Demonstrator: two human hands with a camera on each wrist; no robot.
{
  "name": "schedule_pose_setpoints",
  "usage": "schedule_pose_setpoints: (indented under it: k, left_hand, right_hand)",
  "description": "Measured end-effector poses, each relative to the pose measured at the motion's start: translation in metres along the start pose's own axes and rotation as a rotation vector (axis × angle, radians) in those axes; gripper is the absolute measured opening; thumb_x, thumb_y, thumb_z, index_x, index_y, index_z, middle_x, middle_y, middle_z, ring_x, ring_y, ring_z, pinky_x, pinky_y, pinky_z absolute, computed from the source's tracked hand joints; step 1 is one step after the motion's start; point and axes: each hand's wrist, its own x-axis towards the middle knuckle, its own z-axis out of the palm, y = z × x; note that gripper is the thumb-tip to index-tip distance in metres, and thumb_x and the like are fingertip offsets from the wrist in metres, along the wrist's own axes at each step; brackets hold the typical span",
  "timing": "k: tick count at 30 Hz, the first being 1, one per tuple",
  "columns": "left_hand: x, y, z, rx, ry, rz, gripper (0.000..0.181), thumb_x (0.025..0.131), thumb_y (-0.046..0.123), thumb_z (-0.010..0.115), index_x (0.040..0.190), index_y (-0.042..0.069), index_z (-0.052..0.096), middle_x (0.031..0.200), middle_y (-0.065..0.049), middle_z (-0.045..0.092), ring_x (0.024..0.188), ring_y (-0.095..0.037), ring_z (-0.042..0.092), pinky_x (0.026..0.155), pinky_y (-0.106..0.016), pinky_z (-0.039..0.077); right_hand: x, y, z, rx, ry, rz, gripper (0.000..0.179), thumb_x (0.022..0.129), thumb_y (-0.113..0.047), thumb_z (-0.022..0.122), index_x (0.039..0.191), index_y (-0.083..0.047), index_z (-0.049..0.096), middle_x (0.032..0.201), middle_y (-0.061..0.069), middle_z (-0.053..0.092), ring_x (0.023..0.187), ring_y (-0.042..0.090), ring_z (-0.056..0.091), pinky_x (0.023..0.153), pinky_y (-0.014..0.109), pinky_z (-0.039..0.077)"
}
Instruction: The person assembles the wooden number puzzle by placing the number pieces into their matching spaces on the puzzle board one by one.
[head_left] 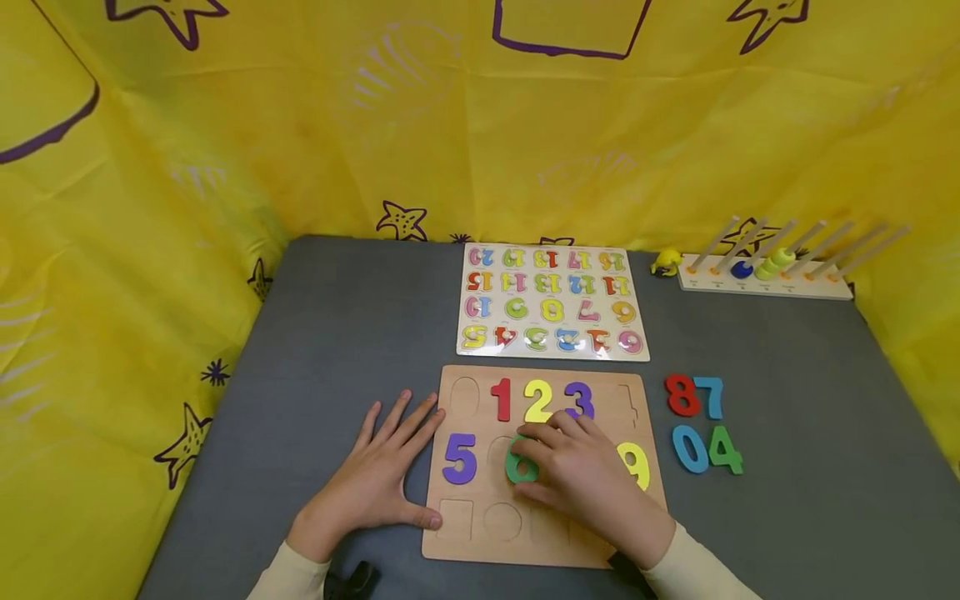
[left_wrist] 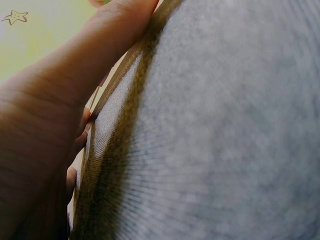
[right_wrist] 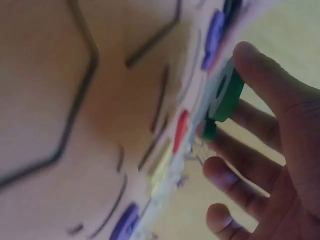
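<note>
My right hand (head_left: 581,471) pinches a green number 6 (head_left: 512,468) over the middle row of a wooden number board (head_left: 480,548). In the right wrist view the green 6 (right_wrist: 232,97) is tilted on edge between thumb and fingers, above the board's surface. Spread flat, my left hand (head_left: 375,479) lies at the board's left edge, its thumb and fingertips right at the rim. On the board sit a purple 5 (head_left: 460,459), red 1 (head_left: 501,400), yellow 2 (head_left: 537,401), purple 3 (head_left: 579,397) and yellow 9 (head_left: 635,463). My right hand hides part of the middle row.
Right of the board lie a red 8 (head_left: 682,395), blue 7 (head_left: 710,397), blue 0 (head_left: 690,450) and green 4 (head_left: 724,452). Behind it lies a second number puzzle (head_left: 552,302). A peg counter (head_left: 765,285) and a small yellow toy (head_left: 666,262) stand at the back right.
</note>
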Motion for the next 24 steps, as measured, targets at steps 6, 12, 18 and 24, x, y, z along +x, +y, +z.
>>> schedule_pose_setpoints:
  k: [6, 12, 18, 24]
  left_hand:
    - [0.000, 0.000, -0.001, -0.005, -0.006, -0.003, 0.137, 0.057, 0.091, 0.069, 0.163, 0.017, 0.024, 0.170, -0.001, 0.012, 0.154, -0.036, 0.003, 0.117, -0.066, -0.003]
    - [0.000, 0.001, -0.002, -0.019, -0.011, -0.012, 0.137, 0.057, 0.091, 0.070, 0.163, 0.018, 0.024, 0.170, -0.001, 0.012, 0.154, -0.036, 0.002, 0.117, -0.065, -0.004]
    - [0.000, 0.001, -0.001, -0.006, -0.010, -0.016, 0.137, 0.057, 0.092, 0.068, 0.163, 0.019, 0.024, 0.170, 0.000, 0.012, 0.155, -0.035, 0.002, 0.117, -0.065, -0.003]
    - [0.000, 0.001, 0.000, 0.003, -0.006, -0.015, 0.137, 0.056, 0.093, 0.067, 0.163, 0.019, 0.024, 0.170, 0.000, 0.012, 0.155, -0.035, 0.002, 0.117, -0.065, -0.003]
  right_hand:
    - [0.008, -0.007, 0.012, -0.044, -0.060, -0.013, 0.043, 0.078, -0.055, 0.083, 0.107, -0.023, 0.077, 0.115, -0.003, 0.071, 0.100, 0.019, 0.054, 0.082, 0.037, 0.046]
    - [0.013, -0.012, 0.018, -0.056, -0.056, 0.006, 0.042, 0.080, -0.053, 0.083, 0.108, -0.023, 0.077, 0.116, -0.002, 0.071, 0.097, 0.020, 0.055, 0.075, 0.034, 0.044]
    - [0.014, -0.017, 0.023, -0.090, -0.034, -0.004, 0.040, 0.081, -0.051, 0.082, 0.109, -0.023, 0.077, 0.121, -0.003, 0.071, 0.094, 0.019, 0.056, 0.072, 0.032, 0.043]
    - [0.015, -0.020, 0.026, -0.092, -0.032, 0.021, 0.041, 0.080, -0.050, 0.083, 0.110, -0.023, 0.077, 0.122, -0.002, 0.071, 0.093, 0.019, 0.056, 0.072, 0.032, 0.045]
